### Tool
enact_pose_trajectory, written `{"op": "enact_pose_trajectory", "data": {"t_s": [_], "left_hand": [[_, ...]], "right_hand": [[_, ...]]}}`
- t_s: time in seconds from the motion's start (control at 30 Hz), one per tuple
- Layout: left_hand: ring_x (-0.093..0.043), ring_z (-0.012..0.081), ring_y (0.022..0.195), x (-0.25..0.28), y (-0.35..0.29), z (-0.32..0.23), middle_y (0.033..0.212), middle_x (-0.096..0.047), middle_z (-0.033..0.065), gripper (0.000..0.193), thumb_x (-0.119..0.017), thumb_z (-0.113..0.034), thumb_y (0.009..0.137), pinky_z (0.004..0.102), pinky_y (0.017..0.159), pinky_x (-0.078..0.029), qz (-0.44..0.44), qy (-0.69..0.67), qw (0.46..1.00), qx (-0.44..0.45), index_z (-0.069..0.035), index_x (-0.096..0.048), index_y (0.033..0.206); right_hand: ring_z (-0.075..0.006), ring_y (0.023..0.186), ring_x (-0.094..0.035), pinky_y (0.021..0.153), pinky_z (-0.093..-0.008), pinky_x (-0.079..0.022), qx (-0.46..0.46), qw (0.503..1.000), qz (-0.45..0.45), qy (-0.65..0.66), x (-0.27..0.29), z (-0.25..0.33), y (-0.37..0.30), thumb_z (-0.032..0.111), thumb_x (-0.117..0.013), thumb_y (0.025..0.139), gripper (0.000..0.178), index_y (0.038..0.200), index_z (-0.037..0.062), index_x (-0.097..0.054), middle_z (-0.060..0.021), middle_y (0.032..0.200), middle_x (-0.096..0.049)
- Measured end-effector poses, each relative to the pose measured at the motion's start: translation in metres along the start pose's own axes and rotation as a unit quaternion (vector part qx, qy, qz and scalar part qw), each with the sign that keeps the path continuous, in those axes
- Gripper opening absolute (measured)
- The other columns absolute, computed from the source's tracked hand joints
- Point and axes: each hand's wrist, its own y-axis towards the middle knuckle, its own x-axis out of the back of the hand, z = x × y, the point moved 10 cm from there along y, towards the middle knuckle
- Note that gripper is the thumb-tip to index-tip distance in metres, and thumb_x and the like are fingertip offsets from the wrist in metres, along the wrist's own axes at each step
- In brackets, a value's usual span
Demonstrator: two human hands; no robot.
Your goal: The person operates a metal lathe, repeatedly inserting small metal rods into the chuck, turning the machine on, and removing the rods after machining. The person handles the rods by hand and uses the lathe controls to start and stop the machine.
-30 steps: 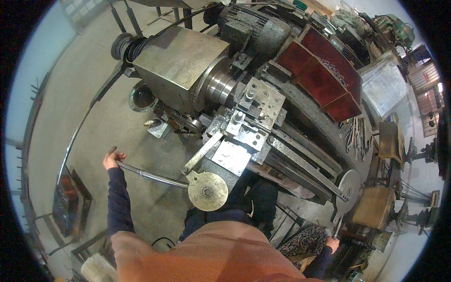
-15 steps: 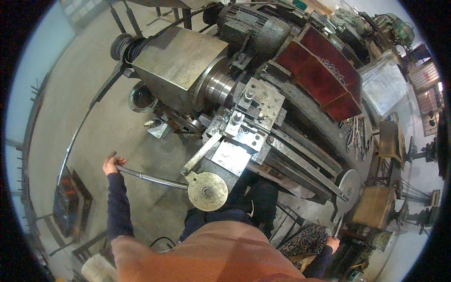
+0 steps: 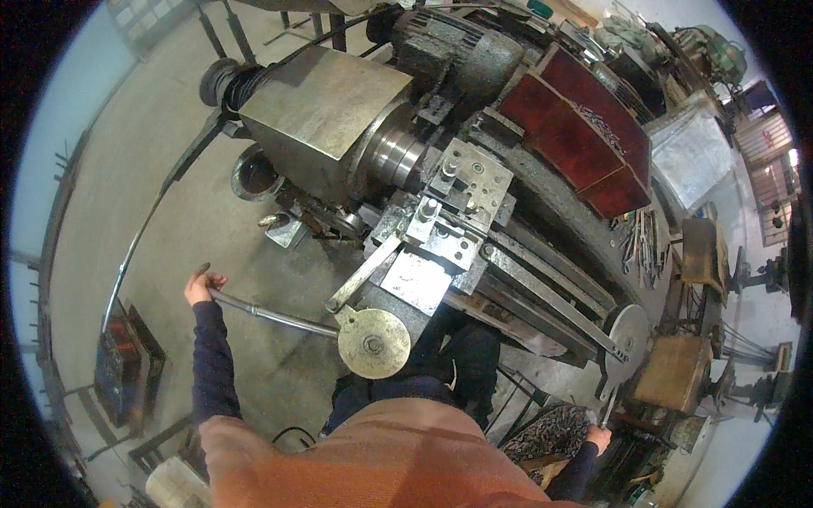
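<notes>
Left hand [image 3: 201, 289] (dark sleeve [image 3: 212, 364]) grasps a metal lever [image 3: 284, 318] at nine o'clock, right hand [image 3: 599, 438] wrapped around a handle [image 3: 610, 405] between four and five.

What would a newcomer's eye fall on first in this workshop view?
Probably the big boxy grey metal housing at upper centre-left, then the dark-red angular tray at upper right. Below the housing, a long silvery metal lever runs from the left hand to a round brass-coloured disc. At lower right, the right hand grips a short silvery handle.
</notes>
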Motion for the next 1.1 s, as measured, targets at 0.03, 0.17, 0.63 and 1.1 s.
{"op": "enact_pose_trajectory", "data": {"t_s": [0.03,0.17,0.63,1.1], "left_hand": [[-0.059,0.0266,0.054,0.001,0.0,-0.001,0.064,-0.058,0.0179,0.039,-0.046,-0.002,0.072,0.0347,0.054,-0.053,0.001,0.005,1.0,-0.005,0.014,-0.051,0.107],[-0.062,0.0286,0.056,-0.003,-0.001,-0.004,0.067,-0.06,0.0196,0.042,-0.039,-0.004,0.07,0.0281,0.048,-0.046,-0.006,0.034,0.999,0.001,0.012,-0.054,0.106],[-0.061,0.0294,0.056,0.014,-0.012,0.002,0.066,-0.06,0.02,0.041,-0.041,-0.006,0.073,0.0312,0.051,-0.049,-0.009,-0.012,1.0,-0.018,0.014,-0.051,0.107],[-0.061,0.0278,0.057,0.003,0.001,0.002,0.066,-0.059,0.0188,0.042,-0.041,-0.004,0.071,0.0323,0.053,-0.051,-0.004,0.014,1.0,-0.01,0.013,-0.051,0.107]], "right_hand": [[-0.0374,0.091,-0.058,0.081,-0.0422,-0.044,-0.002,1.0,0.002,-0.004,0.001,0.001,-0.001,0.026,-0.06,0.062,0.041,0.096,0.0026,-0.062,-0.0198,0.095,-0.063],[-0.0373,0.091,-0.059,0.081,-0.0419,-0.045,0.012,1.0,0.006,-0.004,-0.004,-0.003,0.005,0.026,-0.061,0.062,0.041,0.096,0.0032,-0.063,-0.0195,0.095,-0.063],[-0.0373,0.094,-0.058,0.08,-0.0432,-0.046,0.017,0.999,0.026,-0.02,-0.004,-0.001,0.004,0.032,-0.062,0.068,0.042,0.099,0.0047,-0.061,-0.0196,0.102,-0.061],[-0.0367,0.095,-0.058,0.08,-0.0423,-0.046,0.016,0.999,0.018,-0.037,0.004,0.009,-0.006,0.033,-0.062,0.068,0.04,0.096,0.0034,-0.062,-0.0183,0.101,-0.062]]}}
